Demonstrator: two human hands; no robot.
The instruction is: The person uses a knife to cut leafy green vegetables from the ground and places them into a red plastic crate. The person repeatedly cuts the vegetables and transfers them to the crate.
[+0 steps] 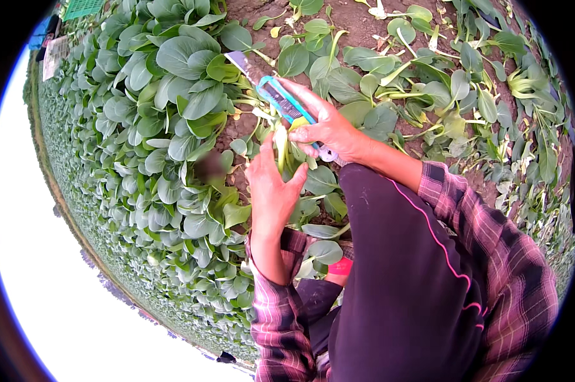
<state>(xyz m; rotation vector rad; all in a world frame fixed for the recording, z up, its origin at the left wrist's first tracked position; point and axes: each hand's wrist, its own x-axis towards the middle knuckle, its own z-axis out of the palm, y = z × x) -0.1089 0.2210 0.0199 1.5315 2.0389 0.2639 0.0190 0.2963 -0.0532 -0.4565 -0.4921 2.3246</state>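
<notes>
My right hand [332, 126] is closed around the teal-and-dark handle of a utility knife [287, 106]. Its broad blade [239, 64] points toward the upper left, beside the standing leafy greens. A yellowish leaf [299, 123] shows by the right thumb, against the handle. My left hand [273, 186] is just below, its thumb spread away from its fingers. A pale, trimmed stalk of greens [280, 145] shows between the two hands, close to the left fingertips and the right thumb. Some of the left fingers are hidden.
Dense pak choi-like plants [187, 95] stand to the left. Cut leaves [344, 83] litter the brown soil [359, 24] at the upper right. My dark-trousered knee [368, 200] rises close to the hands. A green crate [83, 8] is at the far upper left.
</notes>
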